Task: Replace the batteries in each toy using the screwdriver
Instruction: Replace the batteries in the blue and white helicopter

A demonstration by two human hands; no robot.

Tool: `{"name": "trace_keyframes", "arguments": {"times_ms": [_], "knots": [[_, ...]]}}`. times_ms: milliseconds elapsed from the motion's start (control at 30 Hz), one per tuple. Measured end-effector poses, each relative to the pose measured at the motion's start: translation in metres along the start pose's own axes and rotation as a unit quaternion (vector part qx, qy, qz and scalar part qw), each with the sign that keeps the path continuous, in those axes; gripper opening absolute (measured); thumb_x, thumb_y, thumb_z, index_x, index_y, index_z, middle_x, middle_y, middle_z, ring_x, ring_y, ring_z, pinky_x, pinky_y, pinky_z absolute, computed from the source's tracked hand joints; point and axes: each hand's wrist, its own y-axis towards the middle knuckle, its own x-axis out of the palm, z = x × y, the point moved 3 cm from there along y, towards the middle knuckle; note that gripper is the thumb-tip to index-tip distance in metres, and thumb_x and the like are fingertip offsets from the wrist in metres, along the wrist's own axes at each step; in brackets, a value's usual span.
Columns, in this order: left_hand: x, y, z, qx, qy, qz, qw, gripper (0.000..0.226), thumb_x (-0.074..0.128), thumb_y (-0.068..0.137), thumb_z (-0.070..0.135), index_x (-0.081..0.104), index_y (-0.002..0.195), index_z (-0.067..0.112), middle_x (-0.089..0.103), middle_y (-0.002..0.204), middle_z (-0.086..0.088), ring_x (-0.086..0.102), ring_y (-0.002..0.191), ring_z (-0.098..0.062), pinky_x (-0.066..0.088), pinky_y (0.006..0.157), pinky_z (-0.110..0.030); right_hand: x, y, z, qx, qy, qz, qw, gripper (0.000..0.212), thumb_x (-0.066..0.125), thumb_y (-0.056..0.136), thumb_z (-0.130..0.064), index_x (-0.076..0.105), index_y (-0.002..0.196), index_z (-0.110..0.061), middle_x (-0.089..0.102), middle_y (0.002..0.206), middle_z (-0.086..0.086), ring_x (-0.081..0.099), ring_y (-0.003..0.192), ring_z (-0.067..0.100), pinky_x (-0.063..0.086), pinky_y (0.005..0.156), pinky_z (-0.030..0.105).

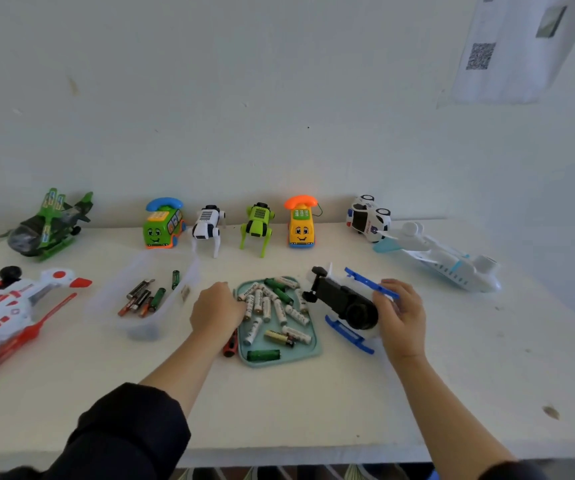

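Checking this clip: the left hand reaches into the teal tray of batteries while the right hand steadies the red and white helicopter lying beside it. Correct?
Not quite. In the head view the right hand steadies the blue and white helicopter, not the red one, which lies untouched at the table's left edge. The left hand does reach into the teal tray.

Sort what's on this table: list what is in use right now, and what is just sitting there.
In use: left hand reaching into the battery tray; right hand holding the blue helicopter; screwdriver; tub of old batteries.

Sitting by: green helicopter, red helicopter, two phone toys, two robot dogs, police car, white plane.
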Motion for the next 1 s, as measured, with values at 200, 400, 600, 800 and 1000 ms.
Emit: {"name": "trace_keyframes", "arguments": {"times_ms": [200, 400, 600, 800, 1000], "knots": [[-0.002, -0.002, -0.024, -0.041, -0.031, 0.062, 0.997, 0.021, 0.060, 0.085, 0.021, 0.053, 0.072, 0.006, 0.062, 0.076, -0.013, 0.052, 0.066, -0.026, 0.032, 0.048, -0.026, -0.005, -0.024, 0.005, -0.016, -0.028, 0.062, 0.998, 0.043, 0.051, 0.092, -0.025, 0.041, 0.132, -0.014, 0.046, 0.119, 0.000, 0.042, 0.118, 0.018, 0.036, 0.099, 0.030], [-0.013, -0.026, -0.042, -0.027, -0.237, 0.107, 0.965, 0.024, 0.059, 0.088, 0.018, 0.065, 0.105, 0.003, 0.066, 0.098, -0.011, 0.052, 0.083, -0.020, 0.038, 0.071, -0.028, 0.007, -0.043, -0.002, -0.279, -0.335, 0.032, 0.900, 0.059, 0.054, 0.071, -0.047, 0.042, 0.123, -0.020, 0.031, 0.139, 0.011, 0.026, 0.128, 0.032, 0.022, 0.106, 0.054], [-0.012, -0.066, -0.040, 0.001, -0.074, 0.130, 0.989, 0.029, 0.060, 0.081, 0.026, 0.058, 0.108, 0.015, 0.062, 0.099, -0.005, 0.049, 0.099, -0.029, 0.040, 0.075, -0.036, 0.015, -0.033, 0.010, -0.271, -0.434, -0.016, 0.859, 0.067, 0.083, 0.060, -0.037, 0.054, 0.118, -0.023, 0.022, 0.146, 0.013, 0.015, 0.133, 0.044, 0.017, 0.098, 0.070], [-0.009, -0.062, -0.035, -0.013, -0.007, 0.096, 0.995, 0.022, 0.045, 0.090, 0.027, 0.056, 0.103, 0.013, 0.063, 0.094, -0.007, 0.052, 0.095, -0.029, 0.031, 0.082, -0.037, 0.014, -0.027, 0.013, -0.272, -0.382, -0.011, 0.883, 0.058, 0.083, 0.064, -0.008, 0.055, 0.114, -0.017, 0.037, 0.141, 0.025, 0.046, 0.112, 0.053, 0.046, 0.085, 0.062], [-0.006, -0.059, -0.037, 0.025, -0.009, 0.149, 0.988, 0.034, 0.044, 0.094, 0.022, 0.047, 0.124, 0.006, 0.056, 0.113, -0.017, 0.055, 0.100, -0.037, 0.043, 0.081, -0.044, 0.012, -0.039, -0.001, -0.290, -0.286, 0.005, 0.913, 0.059, 0.077, 0.072, -0.011, 0.038, 0.115, -0.019, 0.036, 0.143, 0.022, 0.044, 0.122, 0.046, 0.047, 0.087, 0.055]]}}
